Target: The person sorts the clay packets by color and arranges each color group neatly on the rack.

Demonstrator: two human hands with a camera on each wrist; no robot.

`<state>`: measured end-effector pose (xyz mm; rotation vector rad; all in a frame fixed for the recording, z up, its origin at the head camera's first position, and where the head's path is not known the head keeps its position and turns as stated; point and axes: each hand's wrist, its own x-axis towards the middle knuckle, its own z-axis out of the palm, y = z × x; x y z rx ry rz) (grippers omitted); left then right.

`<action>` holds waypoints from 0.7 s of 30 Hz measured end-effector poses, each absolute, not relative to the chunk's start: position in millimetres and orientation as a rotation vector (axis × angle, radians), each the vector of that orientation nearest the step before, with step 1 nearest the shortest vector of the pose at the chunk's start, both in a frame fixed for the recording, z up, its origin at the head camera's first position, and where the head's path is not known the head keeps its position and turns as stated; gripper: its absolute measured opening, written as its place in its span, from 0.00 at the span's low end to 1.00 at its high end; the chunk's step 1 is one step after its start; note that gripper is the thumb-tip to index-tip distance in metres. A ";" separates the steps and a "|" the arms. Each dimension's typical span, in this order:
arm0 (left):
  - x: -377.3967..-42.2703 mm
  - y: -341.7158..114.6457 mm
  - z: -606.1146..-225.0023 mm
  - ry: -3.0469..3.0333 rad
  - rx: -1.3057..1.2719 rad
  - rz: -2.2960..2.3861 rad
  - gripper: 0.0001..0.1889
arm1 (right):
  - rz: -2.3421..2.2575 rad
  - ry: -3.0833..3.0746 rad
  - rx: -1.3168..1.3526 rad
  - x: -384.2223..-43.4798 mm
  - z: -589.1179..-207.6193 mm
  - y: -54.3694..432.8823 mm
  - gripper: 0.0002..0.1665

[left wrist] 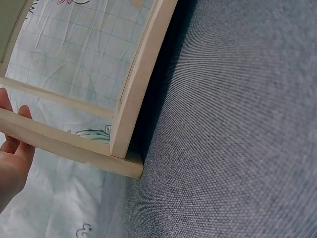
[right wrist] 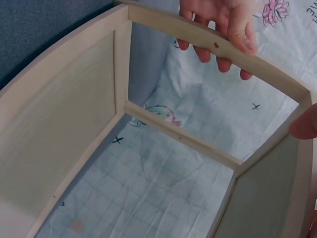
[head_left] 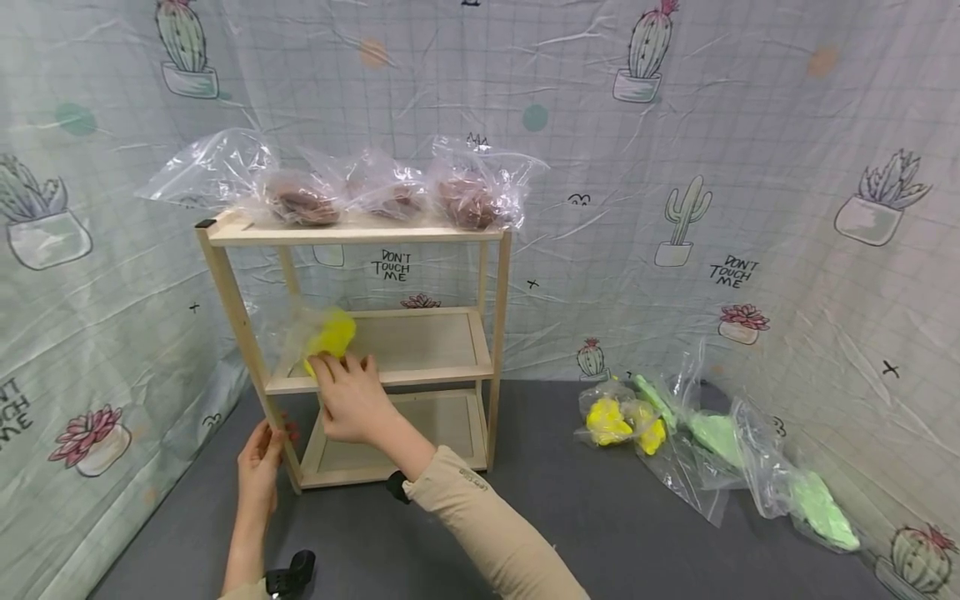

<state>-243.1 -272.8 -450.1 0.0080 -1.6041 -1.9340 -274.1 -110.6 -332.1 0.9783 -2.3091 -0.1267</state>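
Observation:
A small wooden shelf rack (head_left: 352, 237) with three levels stands on the dark grey tabletop. My left hand (head_left: 258, 467) grips its left front post (left wrist: 69, 145) low down, thumb on one side and fingers round the other, as the right wrist view also shows. At the left end of the middle shelf (head_left: 420, 343), my right hand (head_left: 354, 402) holds a clear plastic bag with a bright yellow lump (head_left: 333, 332) inside. The bag's loose part spreads toward the left post. Only a thumb and a bit of finger of the right hand show at the right wrist view's edge.
On the top board lie several clear bags with brown round contents (head_left: 468, 200). To the right on the table are bagged yellow lumps (head_left: 609, 421) and bagged light green pieces (head_left: 821, 508). A cactus-print curtain (head_left: 570, 250) hangs behind and at the sides.

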 end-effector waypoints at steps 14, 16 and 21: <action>-247.0 -272.2 -451.6 -1.609 -0.082 -1.921 0.13 | -0.005 -2.196 1.098 -269.6 -349.2 -78.5 0.37; -247.1 -272.7 -451.5 -1.603 -0.055 -1.918 0.14 | 0.025 -2.189 1.118 -267.1 -352.2 -67.8 0.37; -245.2 -274.7 -451.3 -1.590 -0.017 -1.925 0.15 | 0.086 -2.165 1.118 -261.2 -358.7 -39.8 0.35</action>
